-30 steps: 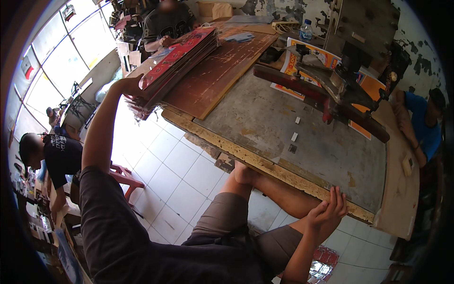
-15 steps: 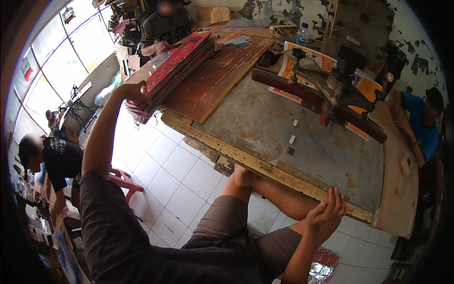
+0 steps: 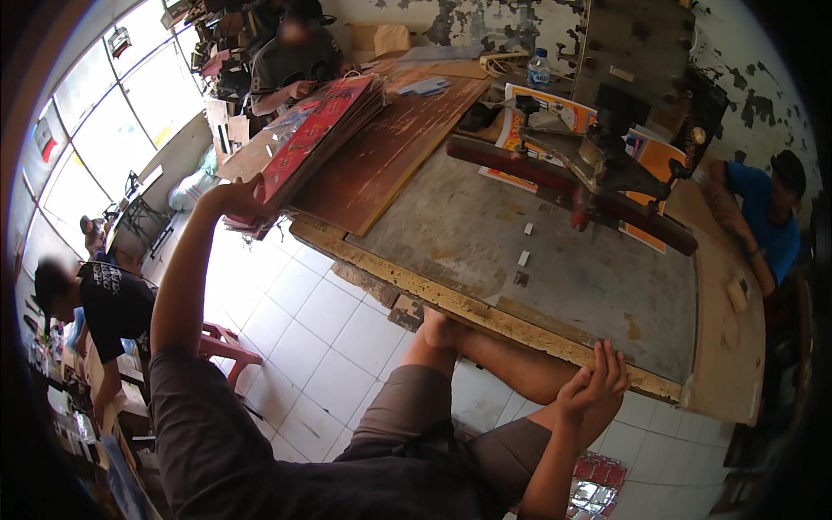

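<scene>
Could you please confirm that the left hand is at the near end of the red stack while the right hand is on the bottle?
Not quite: in the head view, the right hand is at the near edge of the table, not on the bottle. The left hand is indeed at the near end of the red stack.

left hand touches a red stack (near end).

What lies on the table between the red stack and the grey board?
In the head view, a scratched reddish-brown board with a yellowish edge shows between the red stack and the grey board.
</scene>
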`<state>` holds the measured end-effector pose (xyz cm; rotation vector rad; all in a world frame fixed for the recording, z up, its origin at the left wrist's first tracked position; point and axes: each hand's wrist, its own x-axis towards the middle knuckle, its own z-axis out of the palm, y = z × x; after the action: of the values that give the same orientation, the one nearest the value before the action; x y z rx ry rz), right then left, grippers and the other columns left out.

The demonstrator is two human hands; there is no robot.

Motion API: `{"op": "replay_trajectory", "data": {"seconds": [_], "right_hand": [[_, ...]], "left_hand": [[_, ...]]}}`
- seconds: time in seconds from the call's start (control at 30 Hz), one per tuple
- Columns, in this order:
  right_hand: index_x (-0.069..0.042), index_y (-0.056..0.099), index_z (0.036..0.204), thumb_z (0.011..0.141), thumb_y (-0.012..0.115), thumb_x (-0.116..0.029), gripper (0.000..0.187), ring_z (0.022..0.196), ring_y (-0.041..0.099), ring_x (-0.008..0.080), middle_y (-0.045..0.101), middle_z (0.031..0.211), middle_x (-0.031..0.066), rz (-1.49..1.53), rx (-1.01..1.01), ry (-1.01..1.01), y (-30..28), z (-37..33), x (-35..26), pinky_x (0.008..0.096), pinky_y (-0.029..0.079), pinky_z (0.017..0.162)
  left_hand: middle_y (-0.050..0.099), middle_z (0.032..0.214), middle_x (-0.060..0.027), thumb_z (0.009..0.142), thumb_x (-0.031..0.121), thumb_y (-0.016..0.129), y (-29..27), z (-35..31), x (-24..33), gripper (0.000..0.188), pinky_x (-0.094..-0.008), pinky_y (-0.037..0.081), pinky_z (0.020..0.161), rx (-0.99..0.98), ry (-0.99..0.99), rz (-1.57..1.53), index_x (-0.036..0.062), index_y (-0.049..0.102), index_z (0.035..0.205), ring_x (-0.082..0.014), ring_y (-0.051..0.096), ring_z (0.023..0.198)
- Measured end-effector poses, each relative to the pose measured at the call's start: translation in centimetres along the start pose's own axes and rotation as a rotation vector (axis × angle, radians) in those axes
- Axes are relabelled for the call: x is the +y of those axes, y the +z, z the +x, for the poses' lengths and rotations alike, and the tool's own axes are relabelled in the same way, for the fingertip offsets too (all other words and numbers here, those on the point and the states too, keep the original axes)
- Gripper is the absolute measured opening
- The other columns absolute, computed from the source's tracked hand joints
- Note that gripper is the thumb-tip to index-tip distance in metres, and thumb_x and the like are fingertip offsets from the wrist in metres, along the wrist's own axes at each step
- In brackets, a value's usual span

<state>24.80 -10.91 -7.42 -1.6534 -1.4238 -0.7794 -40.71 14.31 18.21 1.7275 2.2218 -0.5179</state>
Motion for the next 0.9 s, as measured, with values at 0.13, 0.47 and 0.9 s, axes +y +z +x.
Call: {"op": "replay_trajectory", "data": {"seconds": [0.13, 0.47, 0.9], "right_hand": [[-0.005, 0.071, 0.13, 0.113, 0.037, -0.031, 0.046, 0.135, 0.055, 0.0342, 0.069, 0.138, 0.0103, -0.015, -0.032, 0.004, -0.2, 0.0, -0.1, 0.0541, 0.034, 0.116], [-0.005, 0.07, 0.132, 0.113, 0.038, -0.03, 0.045, 0.136, 0.054, 0.0341, 0.068, 0.139, 0.0098, 0.009, -0.039, 0.004, -0.2, 0.0, -0.2, 0.054, 0.034, 0.117], [-0.006, 0.071, 0.132, 0.115, 0.036, -0.033, 0.047, 0.137, 0.054, 0.0343, 0.067, 0.14, 0.0095, -0.006, -0.064, 0.036, -0.6, -0.1, -0.3, 0.0543, 0.034, 0.118]], "left_hand": [[0.069, 0.133, -0.0311, 0.065, 0.08, 0.082, 0.7, -0.2, -0.4, 0.14, -0.0469, 0.054, 0.103, 0.004, -0.002, -0.003, 0.018, 0.017, 0.172, -0.0433, 0.07, 0.119], [0.069, 0.134, -0.0313, 0.065, 0.078, 0.083, 1.2, -0.5, -0.8, 0.141, -0.0459, 0.053, 0.106, -0.003, -0.033, -0.013, 0.0171, 0.014, 0.173, -0.0429, 0.07, 0.123], [0.075, 0.107, -0.0242, 0.076, 0.062, 0.088, 5.4, -7.7, 0.0, 0.134, -0.0423, 0.061, 0.085, 0.167, -0.057, -0.126, 0.0105, 0.011, 0.173, -0.0327, 0.076, 0.084]]}}
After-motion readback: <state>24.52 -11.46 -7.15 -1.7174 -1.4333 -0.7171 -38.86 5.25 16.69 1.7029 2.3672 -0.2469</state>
